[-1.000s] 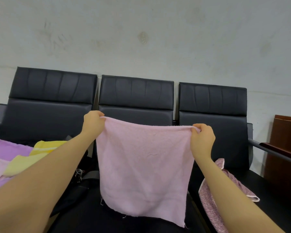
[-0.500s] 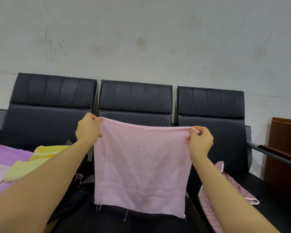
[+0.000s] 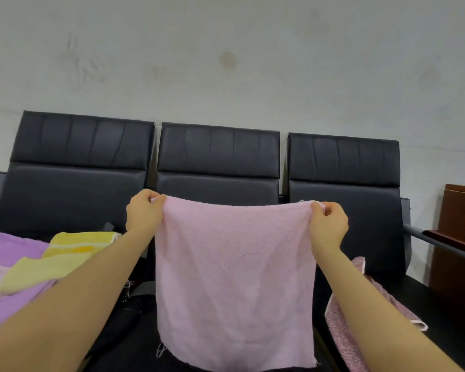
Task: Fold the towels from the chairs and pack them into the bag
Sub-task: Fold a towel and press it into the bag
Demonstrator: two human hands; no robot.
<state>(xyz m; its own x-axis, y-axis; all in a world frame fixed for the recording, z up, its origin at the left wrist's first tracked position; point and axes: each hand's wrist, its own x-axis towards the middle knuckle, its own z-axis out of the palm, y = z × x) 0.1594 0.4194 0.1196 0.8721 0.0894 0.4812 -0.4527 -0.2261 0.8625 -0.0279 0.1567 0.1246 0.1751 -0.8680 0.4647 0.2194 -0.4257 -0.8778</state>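
A light pink towel [image 3: 234,277] hangs spread out in front of the middle chair [image 3: 218,162]. My left hand [image 3: 142,214] pinches its top left corner and my right hand [image 3: 329,222] pinches its top right corner. The top edge sags slightly between my hands. On the left chair lie a purple towel [image 3: 8,248] and yellow towels [image 3: 65,253]. A speckled pink towel [image 3: 344,334] lies on the right chair seat. Part of a black bag [image 3: 126,312] shows under my left forearm, mostly hidden by the arm and the held towel.
Three black padded chairs stand in a row against a pale wall. A metal armrest [image 3: 419,234] ends the row on the right, with a brown wooden cabinet [image 3: 459,237] beyond it.
The towel's bottom edge swung toward me and back down. My hands stayed on the top corners while the view tilted slightly downward.
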